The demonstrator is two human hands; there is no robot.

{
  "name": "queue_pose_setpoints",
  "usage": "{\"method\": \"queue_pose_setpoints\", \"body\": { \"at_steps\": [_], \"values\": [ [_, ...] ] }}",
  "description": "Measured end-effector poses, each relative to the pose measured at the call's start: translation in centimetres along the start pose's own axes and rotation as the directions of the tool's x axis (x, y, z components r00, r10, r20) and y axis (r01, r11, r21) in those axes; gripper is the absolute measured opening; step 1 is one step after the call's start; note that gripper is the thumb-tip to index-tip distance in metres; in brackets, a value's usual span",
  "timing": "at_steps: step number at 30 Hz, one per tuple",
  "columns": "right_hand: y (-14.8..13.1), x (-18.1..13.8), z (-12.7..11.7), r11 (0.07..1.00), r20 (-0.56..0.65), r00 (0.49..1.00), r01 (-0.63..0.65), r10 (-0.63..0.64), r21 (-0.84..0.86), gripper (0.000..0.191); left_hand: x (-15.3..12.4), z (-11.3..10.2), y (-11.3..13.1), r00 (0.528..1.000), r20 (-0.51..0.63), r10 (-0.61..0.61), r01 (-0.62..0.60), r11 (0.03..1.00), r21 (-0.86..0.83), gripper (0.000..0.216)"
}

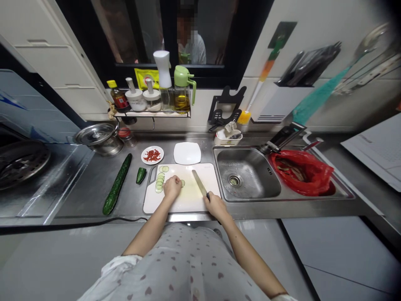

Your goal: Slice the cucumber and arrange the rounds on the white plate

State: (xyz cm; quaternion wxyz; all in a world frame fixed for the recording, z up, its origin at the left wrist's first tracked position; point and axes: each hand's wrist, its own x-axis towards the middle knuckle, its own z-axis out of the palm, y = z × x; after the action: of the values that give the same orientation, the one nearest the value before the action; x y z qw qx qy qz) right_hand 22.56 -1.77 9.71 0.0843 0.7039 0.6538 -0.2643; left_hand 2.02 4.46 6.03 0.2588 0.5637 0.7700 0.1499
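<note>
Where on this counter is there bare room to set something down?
Bare counter lies left of the whole cucumber, toward the pot. The white plate and the left sink basin hold nothing. Crowded: the cutting board, with slices, left hand, right hand and knife; the right basin is filled by a red bag.

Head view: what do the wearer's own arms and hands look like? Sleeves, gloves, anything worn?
Left hand and right hand are bare: no gloves, no ring or watch visible at this size. Forearms bare too. Short sleeves end near the elbows, with white cuffs: left cuff, right cuff. The top is pale grey with small dark heart-like spots.
</note>
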Motion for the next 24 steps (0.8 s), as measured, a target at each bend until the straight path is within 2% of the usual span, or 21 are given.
{"method": "queue_pose_setpoints", "body": {
  "at_steps": [4, 8, 17, 24],
  "values": [
    [0.2, 0.1, 0.1, 1.000, -0.007, 1.000, 0.001, -0.001, 0.000, 0.034, -1.2, -0.2, -0.8, 0.999, 0.022, -0.024, 0.026, 0.994, -0.105, 0.018],
    [0.2, 0.1, 0.0, 1.000, 0.008, 1.000, 0.002, -0.002, -0.001, 0.034, -2.3, -0.9, -2.9, 0.998, 0.022, -0.065, 0.067, 0.985, -0.157, 0.023],
    [0.2, 0.3, 0.3, 1.000, 0.005, 1.000, -0.004, 0.004, -0.004, 0.037, -2.2, -2.7, -9.2, 0.978, -0.051, -0.204, 0.194, 0.968, -0.157, 0.020],
    [0.4, 0.3, 0.5, 1.000, -0.011, 1.000, 0.017, -0.017, -0.002, 0.036, -1.8, -3.4, -11.0, 0.957, -0.093, -0.274, 0.264, 0.959, -0.105, 0.016]
  ]
}}
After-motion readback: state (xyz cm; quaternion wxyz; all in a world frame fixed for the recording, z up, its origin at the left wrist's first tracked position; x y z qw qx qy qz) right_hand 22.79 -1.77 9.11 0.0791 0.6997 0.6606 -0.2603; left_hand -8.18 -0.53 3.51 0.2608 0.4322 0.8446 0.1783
